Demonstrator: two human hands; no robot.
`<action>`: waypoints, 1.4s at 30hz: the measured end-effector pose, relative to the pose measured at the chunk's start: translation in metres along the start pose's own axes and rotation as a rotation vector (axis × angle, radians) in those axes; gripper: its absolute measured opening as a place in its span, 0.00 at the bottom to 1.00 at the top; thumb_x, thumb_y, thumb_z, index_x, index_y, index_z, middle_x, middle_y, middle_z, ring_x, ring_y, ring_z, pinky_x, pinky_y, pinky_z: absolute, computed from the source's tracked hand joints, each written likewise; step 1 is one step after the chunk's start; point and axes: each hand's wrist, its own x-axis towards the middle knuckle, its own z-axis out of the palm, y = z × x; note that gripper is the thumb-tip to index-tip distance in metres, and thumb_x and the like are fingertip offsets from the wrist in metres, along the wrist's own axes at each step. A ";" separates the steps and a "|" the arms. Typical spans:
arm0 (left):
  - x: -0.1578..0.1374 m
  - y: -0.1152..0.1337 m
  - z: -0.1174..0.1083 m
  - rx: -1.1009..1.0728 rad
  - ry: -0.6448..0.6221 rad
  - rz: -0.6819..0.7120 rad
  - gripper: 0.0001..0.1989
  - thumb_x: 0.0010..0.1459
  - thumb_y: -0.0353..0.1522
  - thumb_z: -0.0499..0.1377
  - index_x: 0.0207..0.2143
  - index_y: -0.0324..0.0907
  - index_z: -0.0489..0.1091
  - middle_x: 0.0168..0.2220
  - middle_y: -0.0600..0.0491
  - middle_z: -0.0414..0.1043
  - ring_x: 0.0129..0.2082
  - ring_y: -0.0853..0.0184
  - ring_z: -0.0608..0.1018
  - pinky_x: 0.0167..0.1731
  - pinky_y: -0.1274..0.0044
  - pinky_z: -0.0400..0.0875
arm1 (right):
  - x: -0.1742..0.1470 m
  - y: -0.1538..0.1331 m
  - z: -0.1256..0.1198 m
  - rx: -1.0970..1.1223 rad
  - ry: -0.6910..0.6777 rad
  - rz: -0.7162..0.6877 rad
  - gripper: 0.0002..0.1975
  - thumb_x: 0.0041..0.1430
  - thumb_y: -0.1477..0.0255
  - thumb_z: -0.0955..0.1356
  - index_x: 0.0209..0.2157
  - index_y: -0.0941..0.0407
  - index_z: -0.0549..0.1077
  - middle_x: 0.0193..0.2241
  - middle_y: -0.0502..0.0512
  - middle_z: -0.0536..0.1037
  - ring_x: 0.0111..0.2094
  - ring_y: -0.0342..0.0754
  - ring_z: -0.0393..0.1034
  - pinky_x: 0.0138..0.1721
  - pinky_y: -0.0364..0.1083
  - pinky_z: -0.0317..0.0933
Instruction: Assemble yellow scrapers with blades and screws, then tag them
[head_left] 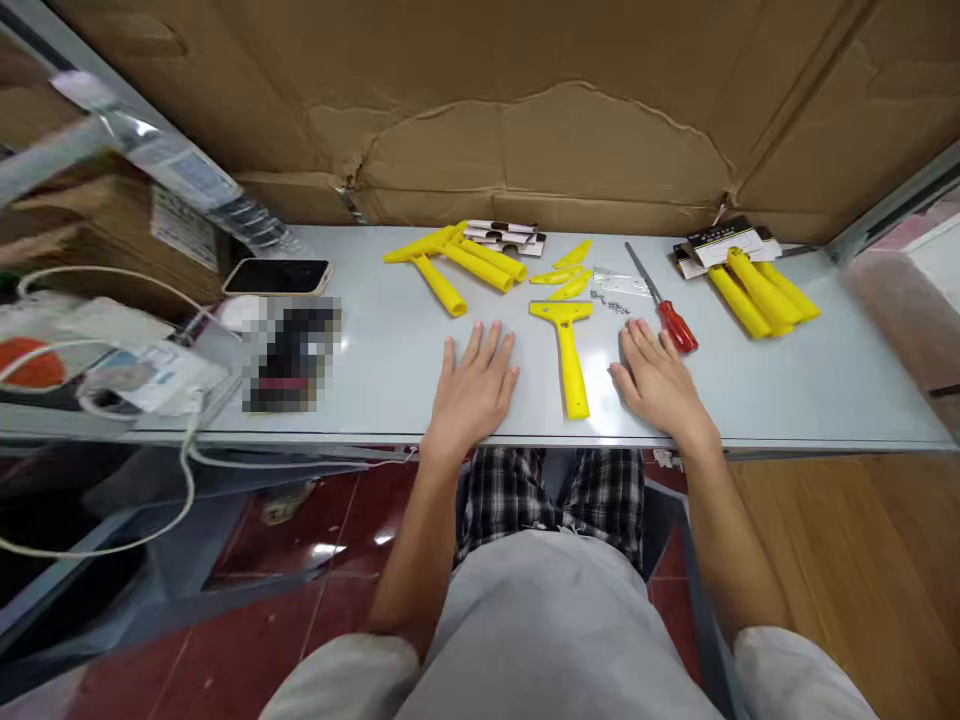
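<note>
My left hand [474,388] lies flat on the grey shelf top with its fingers spread, holding nothing. Palm down on the other side is my right hand [658,382], fingers extended, near a red-handled screwdriver [678,326]. Between the hands rests a yellow scraper [571,370], its wide head pointing away from me. Beyond it are several small yellow curved pieces [570,284], a pile of small screws [611,302] and a clear plastic bag or strip [621,282]. More yellow scraper handles [480,266] lie behind my left hand.
At the back right sit yellow handles [763,292] with black-and-white cards [724,243]. Further cards [504,238] lie at the back. A phone [277,277], a pixelated dark item [294,355], a plastic bottle [199,185] and white cables [187,470] are on the left. Cardboard [540,140] walls the back.
</note>
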 end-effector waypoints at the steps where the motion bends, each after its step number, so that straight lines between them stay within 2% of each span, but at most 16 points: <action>1: 0.000 -0.001 0.001 -0.001 0.001 -0.002 0.35 0.82 0.40 0.40 0.83 0.36 0.55 0.85 0.44 0.46 0.85 0.44 0.50 0.81 0.40 0.45 | -0.001 0.000 0.001 0.003 0.015 -0.004 0.40 0.81 0.56 0.52 0.81 0.66 0.58 0.81 0.60 0.49 0.85 0.57 0.44 0.87 0.66 0.43; 5: -0.001 -0.002 0.002 -0.008 0.014 -0.006 0.34 0.82 0.40 0.40 0.83 0.37 0.55 0.85 0.44 0.47 0.85 0.45 0.51 0.81 0.41 0.45 | -0.003 -0.002 0.004 0.009 0.042 -0.003 0.40 0.81 0.55 0.51 0.81 0.66 0.59 0.81 0.61 0.49 0.85 0.56 0.44 0.87 0.65 0.44; 10: 0.000 0.000 0.003 -0.025 0.034 -0.009 0.33 0.82 0.40 0.41 0.83 0.42 0.56 0.85 0.45 0.48 0.85 0.46 0.51 0.81 0.42 0.45 | -0.002 0.000 0.001 0.020 0.011 0.012 0.41 0.81 0.54 0.51 0.82 0.66 0.57 0.82 0.59 0.47 0.86 0.55 0.42 0.88 0.65 0.42; 20: 0.001 0.001 0.004 -0.053 0.064 -0.017 0.35 0.82 0.41 0.41 0.83 0.35 0.54 0.84 0.40 0.51 0.85 0.47 0.53 0.82 0.45 0.45 | 0.001 0.003 -0.001 0.020 0.003 0.001 0.42 0.80 0.54 0.51 0.81 0.68 0.58 0.82 0.62 0.47 0.86 0.57 0.42 0.88 0.65 0.42; 42: 0.003 0.003 0.001 -0.040 0.035 -0.031 0.36 0.81 0.41 0.41 0.82 0.33 0.56 0.84 0.42 0.50 0.85 0.47 0.53 0.82 0.45 0.45 | 0.002 0.005 -0.001 0.046 -0.013 0.014 0.42 0.80 0.53 0.52 0.81 0.66 0.58 0.82 0.61 0.48 0.86 0.56 0.42 0.88 0.65 0.41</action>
